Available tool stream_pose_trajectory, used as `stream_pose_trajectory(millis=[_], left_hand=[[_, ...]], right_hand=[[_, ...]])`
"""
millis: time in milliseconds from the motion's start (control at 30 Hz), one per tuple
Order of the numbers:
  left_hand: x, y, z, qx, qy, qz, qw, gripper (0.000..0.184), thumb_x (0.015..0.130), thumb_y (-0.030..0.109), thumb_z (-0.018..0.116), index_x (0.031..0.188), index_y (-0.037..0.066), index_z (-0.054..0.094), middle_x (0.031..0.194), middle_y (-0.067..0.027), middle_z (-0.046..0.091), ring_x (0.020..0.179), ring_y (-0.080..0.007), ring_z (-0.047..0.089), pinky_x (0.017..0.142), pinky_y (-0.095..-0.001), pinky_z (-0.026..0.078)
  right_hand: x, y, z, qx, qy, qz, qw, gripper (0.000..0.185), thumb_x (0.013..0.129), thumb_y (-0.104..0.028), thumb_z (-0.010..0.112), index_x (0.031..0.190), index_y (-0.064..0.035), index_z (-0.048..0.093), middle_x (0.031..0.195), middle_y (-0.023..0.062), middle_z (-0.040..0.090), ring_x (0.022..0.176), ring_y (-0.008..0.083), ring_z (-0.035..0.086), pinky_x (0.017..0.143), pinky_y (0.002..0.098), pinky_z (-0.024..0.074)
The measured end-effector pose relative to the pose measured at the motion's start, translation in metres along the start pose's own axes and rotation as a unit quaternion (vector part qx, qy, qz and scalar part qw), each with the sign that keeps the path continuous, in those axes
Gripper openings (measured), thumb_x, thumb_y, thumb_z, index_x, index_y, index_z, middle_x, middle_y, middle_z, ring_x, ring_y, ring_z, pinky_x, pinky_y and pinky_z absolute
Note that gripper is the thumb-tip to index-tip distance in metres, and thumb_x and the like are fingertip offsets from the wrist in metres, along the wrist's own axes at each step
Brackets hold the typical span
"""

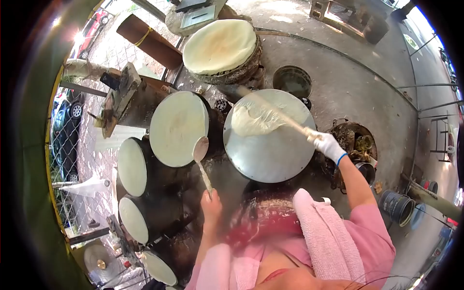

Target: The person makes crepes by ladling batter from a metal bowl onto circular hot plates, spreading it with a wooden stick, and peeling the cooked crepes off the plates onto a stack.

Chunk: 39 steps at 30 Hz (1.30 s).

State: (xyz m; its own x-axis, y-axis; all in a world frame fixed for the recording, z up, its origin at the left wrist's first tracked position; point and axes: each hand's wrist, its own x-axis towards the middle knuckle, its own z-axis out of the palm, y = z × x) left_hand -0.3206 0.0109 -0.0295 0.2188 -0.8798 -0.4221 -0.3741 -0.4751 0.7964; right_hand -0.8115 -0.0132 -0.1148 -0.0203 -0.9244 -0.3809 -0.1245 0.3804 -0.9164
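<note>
My left hand (211, 205) is closed around the handle of a ladle (201, 149), its batter-coated bowl raised beside the round griddle. My right hand (330, 147), in a white work glove with a blue cuff, grips a long wooden stick (282, 116). The stick slants across the domed metal griddle (268, 162); its far end is blurred. Thick pale batter (249, 121) lies in a folded mass on the griddle's far side, with a thinner smear to its right. I cannot tell whether the stick touches the batter.
To the left, a large griddle (179, 128) carries a thin pale sheet, with several smaller pale-topped rounds curving toward me. Beyond, a wide pale flatbread (220, 46) covers a round stand. A dark bucket (292, 81) stands behind the griddle; a rusty drum (355, 140) and black bucket (397, 208) are right.
</note>
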Motion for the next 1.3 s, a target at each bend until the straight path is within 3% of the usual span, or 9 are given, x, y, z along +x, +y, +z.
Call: stream_pose_trajectory(millis=[200,333,433,567,733,833,967,1167,1300], left_hand=[[-0.010,-0.013,-0.004,0.014,0.005,-0.019,1.000,0.022,0.095,0.018,0.055,0.084,-0.001,0.055,0.067,-0.0060,0.056,0.061,-0.0130,0.052,0.056,-0.0314,0.043],[-0.001,-0.041,-0.014,0.085,0.018,0.041,0.995,0.022,0.095,0.019,0.055,0.087,-0.001,0.056,0.069,-0.0143,0.058,0.060,-0.0261,0.056,0.058,-0.0380,0.045],[0.015,-0.029,-0.006,0.141,0.029,0.106,0.984,0.022,0.095,0.020,0.056,0.089,-0.002,0.056,0.070,-0.0196,0.058,0.062,-0.0361,0.057,0.060,-0.0428,0.045],[0.039,0.005,0.009,0.216,0.023,0.160,0.963,0.023,0.095,0.021,0.056,0.091,-0.001,0.054,0.072,-0.0231,0.060,0.068,-0.0431,0.059,0.062,-0.0471,0.046],[0.085,0.006,0.033,0.343,-0.002,0.222,0.913,0.019,0.095,0.020,0.058,0.095,0.001,0.052,0.076,-0.0266,0.062,0.073,-0.0464,0.062,0.061,-0.0518,0.047],[0.080,0.013,0.037,0.420,-0.041,0.224,0.879,0.020,0.096,0.021,0.056,0.098,0.003,0.050,0.077,-0.0265,0.064,0.076,-0.0463,0.064,0.064,-0.0542,0.050],[0.039,0.004,0.015,0.483,-0.092,0.201,0.847,0.020,0.097,0.023,0.053,0.100,0.003,0.049,0.077,-0.0252,0.066,0.075,-0.0452,0.065,0.066,-0.0546,0.053],[-0.032,-0.029,0.004,0.459,-0.179,0.176,0.852,0.019,0.097,0.021,0.050,0.097,0.002,0.048,0.073,-0.0248,0.065,0.071,-0.0449,0.065,0.063,-0.0548,0.053],[-0.016,-0.047,0.007,0.261,-0.302,0.206,0.894,0.020,0.095,0.020,0.058,0.096,0.001,0.054,0.072,-0.0252,0.060,0.066,-0.0403,0.062,0.061,-0.0450,0.048]], right_hand=[[-0.011,-0.030,0.031,-0.017,-0.136,0.181,0.974,0.039,0.091,-0.025,0.071,0.126,-0.0091,0.066,0.077,-0.0081,0.056,0.064,0.0059,0.042,0.056,0.0251,0.0393],[-0.001,-0.015,0.000,-0.037,-0.135,0.033,0.990,0.044,0.088,-0.021,0.073,0.127,-0.0035,0.063,0.113,0.0000,0.069,0.095,0.0054,0.058,0.086,0.0211,0.0481],[0.029,-0.031,-0.008,-0.105,-0.068,0.136,0.983,0.042,0.090,-0.023,0.072,0.128,-0.0072,0.064,0.102,-0.0039,0.069,0.082,0.0039,0.054,0.074,0.0230,0.0480],[0.003,-0.044,0.012,-0.089,-0.197,0.161,0.963,0.037,0.089,-0.026,0.072,0.124,-0.0136,0.068,0.075,-0.0080,0.057,0.061,0.0067,0.041,0.056,0.0245,0.0390],[-0.012,-0.012,-0.023,-0.077,-0.087,0.041,0.992,0.045,0.087,-0.011,0.073,0.131,-0.0073,0.062,0.122,-0.0017,0.066,0.098,0.0042,0.055,0.086,0.0208,0.0471],[0.009,-0.020,-0.013,-0.121,-0.078,0.016,0.989,0.043,0.093,-0.014,0.067,0.135,-0.0080,0.058,0.116,-0.0038,0.066,0.089,0.0053,0.054,0.082,0.0214,0.0475],[0.007,-0.022,0.012,-0.060,-0.210,0.165,0.962,0.038,0.090,-0.026,0.071,0.127,-0.0142,0.067,0.069,-0.0088,0.052,0.055,0.0046,0.037,0.048,0.0230,0.0305],[-0.103,-0.018,0.016,0.019,-0.160,0.210,0.964,0.042,0.090,-0.022,0.069,0.131,-0.0139,0.063,0.068,-0.0072,0.053,0.052,0.0034,0.042,0.045,0.0200,0.0328],[-0.168,0.012,0.109,0.342,-0.065,0.309,0.885,0.043,0.091,-0.029,0.068,0.130,-0.0117,0.060,0.070,-0.0039,0.056,0.053,0.0052,0.049,0.045,0.0220,0.0362]])
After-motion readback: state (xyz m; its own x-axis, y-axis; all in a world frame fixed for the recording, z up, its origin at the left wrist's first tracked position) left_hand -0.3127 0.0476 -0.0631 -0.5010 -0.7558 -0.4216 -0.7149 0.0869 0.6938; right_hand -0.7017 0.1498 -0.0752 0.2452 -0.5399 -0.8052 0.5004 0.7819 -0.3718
